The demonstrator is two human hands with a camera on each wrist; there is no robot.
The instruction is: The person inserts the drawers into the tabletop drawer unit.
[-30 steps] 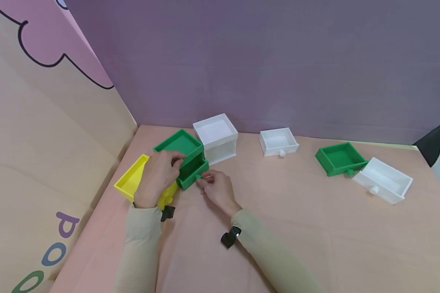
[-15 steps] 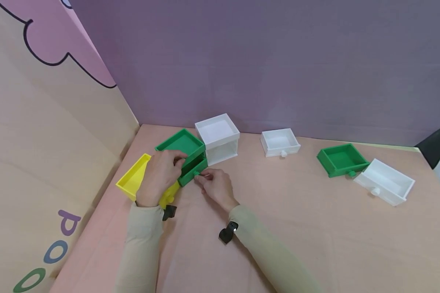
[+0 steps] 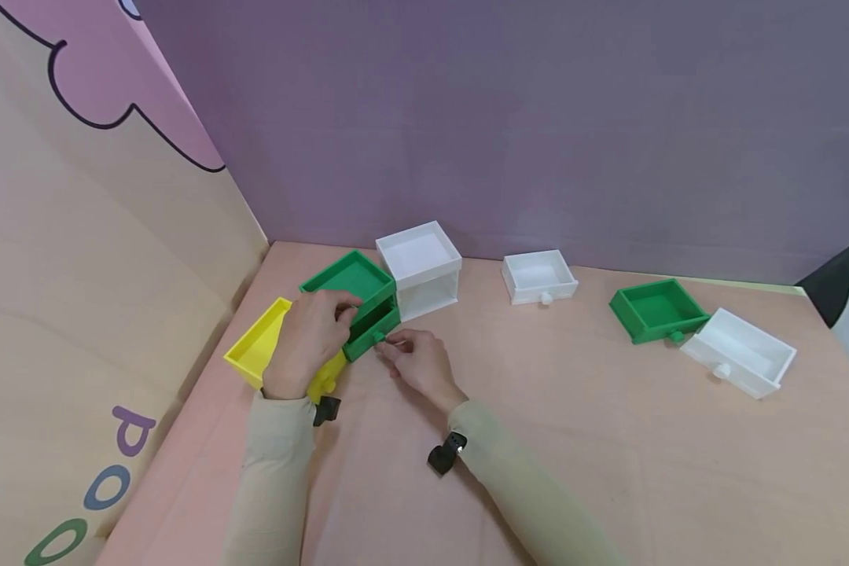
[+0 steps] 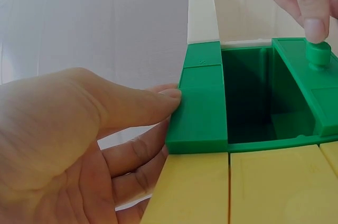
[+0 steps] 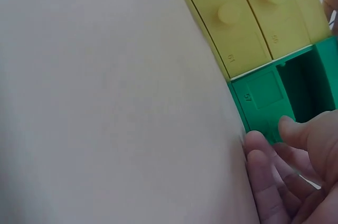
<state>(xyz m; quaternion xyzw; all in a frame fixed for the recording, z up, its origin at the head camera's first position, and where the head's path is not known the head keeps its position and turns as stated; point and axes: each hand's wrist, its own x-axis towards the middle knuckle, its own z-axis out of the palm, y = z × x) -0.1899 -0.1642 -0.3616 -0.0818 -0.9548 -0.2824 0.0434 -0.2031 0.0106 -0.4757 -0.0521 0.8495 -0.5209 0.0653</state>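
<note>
Drawer [image 3: 363, 344] now sits deeper toward 11 o'clock in green cabinet [image 3: 357, 277]; right hand [image 3: 422, 365] pinches its knob [image 4: 318, 55], left hand [image 3: 307, 338] grips the cabinet, likely bracing.

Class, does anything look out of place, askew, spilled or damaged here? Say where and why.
Nothing looks spilled or damaged. The loose green drawer and neighbouring white drawer sit askew toward the right of the head view, at different angles, away from the green cabinet, whose upper slot stands open.

Three cabinets [image 3: 258, 346] [image 3: 354, 275] [image 3: 419, 253], three loose drawers [image 3: 540, 273] [image 3: 658, 308] [image 3: 743, 346], two hands [image 3: 307, 342] [image 3: 424, 365]
</note>
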